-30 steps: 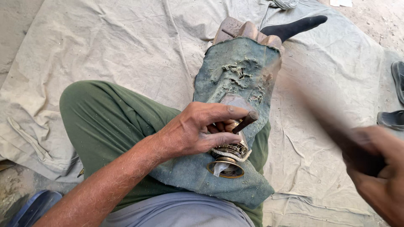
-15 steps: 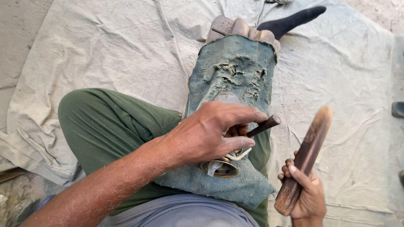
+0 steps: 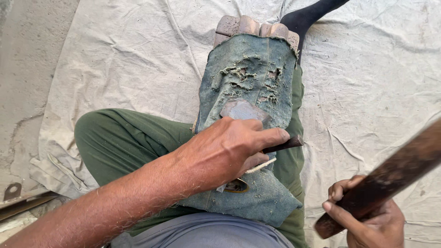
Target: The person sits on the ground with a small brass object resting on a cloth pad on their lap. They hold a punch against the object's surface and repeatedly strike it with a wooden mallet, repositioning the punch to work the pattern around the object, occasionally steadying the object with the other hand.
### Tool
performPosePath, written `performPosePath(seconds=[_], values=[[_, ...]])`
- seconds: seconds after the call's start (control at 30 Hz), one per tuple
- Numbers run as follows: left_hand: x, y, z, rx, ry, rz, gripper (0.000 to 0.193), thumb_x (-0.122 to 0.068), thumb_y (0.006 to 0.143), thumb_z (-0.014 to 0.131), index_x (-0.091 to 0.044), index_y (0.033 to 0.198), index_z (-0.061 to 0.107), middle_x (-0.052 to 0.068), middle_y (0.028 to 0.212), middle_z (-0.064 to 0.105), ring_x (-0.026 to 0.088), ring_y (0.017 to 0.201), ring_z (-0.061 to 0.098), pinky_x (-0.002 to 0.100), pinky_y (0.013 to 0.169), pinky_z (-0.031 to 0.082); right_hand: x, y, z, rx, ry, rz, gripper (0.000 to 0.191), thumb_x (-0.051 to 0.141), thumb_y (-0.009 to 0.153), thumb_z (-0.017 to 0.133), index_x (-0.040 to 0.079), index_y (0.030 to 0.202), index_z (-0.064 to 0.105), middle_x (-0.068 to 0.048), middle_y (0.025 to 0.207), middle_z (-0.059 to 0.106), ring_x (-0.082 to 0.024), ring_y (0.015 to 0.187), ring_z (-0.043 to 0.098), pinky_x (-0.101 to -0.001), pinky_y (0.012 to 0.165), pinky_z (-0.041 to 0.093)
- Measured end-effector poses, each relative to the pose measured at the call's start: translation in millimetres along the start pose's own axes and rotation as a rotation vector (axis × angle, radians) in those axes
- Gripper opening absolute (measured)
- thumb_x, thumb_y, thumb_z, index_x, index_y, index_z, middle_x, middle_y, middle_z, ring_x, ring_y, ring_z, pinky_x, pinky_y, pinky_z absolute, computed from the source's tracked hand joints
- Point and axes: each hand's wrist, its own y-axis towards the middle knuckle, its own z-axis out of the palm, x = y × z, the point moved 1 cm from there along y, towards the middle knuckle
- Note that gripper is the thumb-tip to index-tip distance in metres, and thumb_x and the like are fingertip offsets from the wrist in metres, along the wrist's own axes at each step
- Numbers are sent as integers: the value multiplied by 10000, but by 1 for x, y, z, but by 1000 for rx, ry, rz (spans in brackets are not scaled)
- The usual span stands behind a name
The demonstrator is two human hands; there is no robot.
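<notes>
Canvas sheet (image 3: 115, 59) over bare concrete floor (image 3: 23, 92)

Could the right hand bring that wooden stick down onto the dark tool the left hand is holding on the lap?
Probably yes. The right hand grips the wooden stick off to the side, raised, and nothing lies between it and the dark tool, whose end pokes out past the left hand. Those fingers sit close, though.
</notes>
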Motion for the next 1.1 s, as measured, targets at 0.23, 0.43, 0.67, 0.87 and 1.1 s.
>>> performPosePath(seconds=[0.23, 0.43, 0.67, 0.87, 1.1], values=[[6, -5, 0, 7, 9, 16, 407, -225, 933, 709, -168, 1328, 626, 104, 862, 655, 305, 771, 696, 438, 628, 544, 40, 21, 14, -69, -1121, -183, 362, 0, 738, 878, -13, 1057, 707, -132, 839, 740, -223, 721, 742, -403, 759, 607], [12, -2, -2, -9, -82, 85, 457, -203, 909, 729, -161, 1354, 633, 92, 932, 698, 283, 814, 714, 410, 684, 568, 57, 21, 18, -29, -835, -310, 307, 165, 823, 791, 63, 1089, 678, -57, 914, 739, -135, 895, 746, -283, 822, 619], [14, 2, -3, 51, -99, 53, 474, -184, 873, 742, -181, 1338, 648, 98, 935, 724, 307, 809, 724, 443, 684, 566, 47, 19, 8, -118, -1048, -153, 312, 38, 787, 834, -4, 1068, 706, -144, 856, 734, -215, 793, 745, -373, 774, 601], [12, 6, -6, 114, -89, 57, 495, -191, 860, 755, -172, 1340, 638, 118, 894, 715, 328, 810, 720, 466, 672, 546, 19, 13, -6, -46, -774, -231, 274, 51, 771, 799, 39, 1024, 694, -81, 887, 741, -166, 873, 742, -334, 856, 602], [14, 10, -7, 145, -102, 101, 524, -170, 828, 779, -145, 1330, 633, 122, 866, 724, 330, 791, 727, 460, 676, 550, 15, 10, 3, -135, -433, -146, 253, 5, 803, 761, 52, 1031, 659, -64, 884, 720, -148, 736, 717, -329, 578, 588]])
